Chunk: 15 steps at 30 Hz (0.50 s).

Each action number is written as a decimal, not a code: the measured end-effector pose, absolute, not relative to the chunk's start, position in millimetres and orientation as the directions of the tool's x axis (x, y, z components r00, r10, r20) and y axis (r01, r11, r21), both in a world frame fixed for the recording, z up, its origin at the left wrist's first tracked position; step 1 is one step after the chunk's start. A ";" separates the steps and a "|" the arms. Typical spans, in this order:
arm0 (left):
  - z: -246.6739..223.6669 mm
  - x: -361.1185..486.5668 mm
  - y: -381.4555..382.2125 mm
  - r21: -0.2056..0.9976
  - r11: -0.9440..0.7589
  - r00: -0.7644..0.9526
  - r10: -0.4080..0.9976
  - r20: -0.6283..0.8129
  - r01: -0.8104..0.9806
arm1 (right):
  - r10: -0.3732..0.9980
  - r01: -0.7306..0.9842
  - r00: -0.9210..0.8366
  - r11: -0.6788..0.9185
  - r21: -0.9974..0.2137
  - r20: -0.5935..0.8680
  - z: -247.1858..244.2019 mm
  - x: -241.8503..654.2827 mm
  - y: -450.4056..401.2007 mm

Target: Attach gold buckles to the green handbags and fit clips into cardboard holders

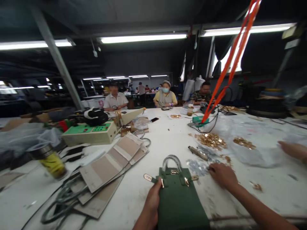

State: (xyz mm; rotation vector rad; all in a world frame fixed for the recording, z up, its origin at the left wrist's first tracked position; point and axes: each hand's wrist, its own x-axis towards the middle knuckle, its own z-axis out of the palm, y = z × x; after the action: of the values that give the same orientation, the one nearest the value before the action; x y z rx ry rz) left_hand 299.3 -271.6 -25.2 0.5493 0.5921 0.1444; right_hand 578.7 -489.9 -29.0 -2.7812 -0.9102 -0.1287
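A green handbag (181, 201) with a looped handle and gold-coloured fittings lies in front of me at the table's near edge. My left hand (153, 199) grips its left side, thumb on the front near a gold fitting. To the right of the bag, my right hand (223, 175) is closed, fingertips down at a spread of small flat silver-grey pieces (196, 167). Whatever those fingertips pinch, if anything, is too small to make out. Just beyond that hand lies a tool with a tan, rounded handle (198, 153).
Gold-coloured metal parts (211, 140) lie in heaps beyond my right hand. Stacked bag panels (112, 163) and a yellow tumbler (51, 163) stand left, before a green-topped machine (88, 132). Orange straps (226, 73) hang down. Another person's hand (294, 151) enters from the right.
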 end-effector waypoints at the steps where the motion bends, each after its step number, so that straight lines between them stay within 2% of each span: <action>1: -27.6 298.8 -270.9 0.542 0.841 0.832 0.295 -0.470 0.008 | 0.587 0.606 0.795 -0.784 -0.134 0.153 -34.4 581.6 -491.1; 4: -32.1 296.5 -269.7 0.559 0.829 0.848 0.310 -0.431 -0.020 | 0.606 0.625 0.777 -0.776 -0.089 0.172 -53.7 592.8 -498.3; 9: -32.3 293.6 -268.5 0.591 0.806 0.850 0.329 -0.411 -0.026 | 0.597 0.644 0.760 -0.745 -0.173 0.257 -78.9 603.1 -511.3; 15: -32.4 292.9 -269.3 0.593 0.805 0.849 0.338 -0.407 -0.037 | 0.588 0.686 0.722 -0.678 -0.265 0.364 -81.7 594.9 -515.6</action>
State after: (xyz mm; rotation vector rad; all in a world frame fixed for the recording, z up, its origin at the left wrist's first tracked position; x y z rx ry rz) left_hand 292.9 -269.3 -32.4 0.6080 0.5258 0.2109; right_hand 594.9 -515.6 -81.7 -2.5437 -0.9837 -0.3512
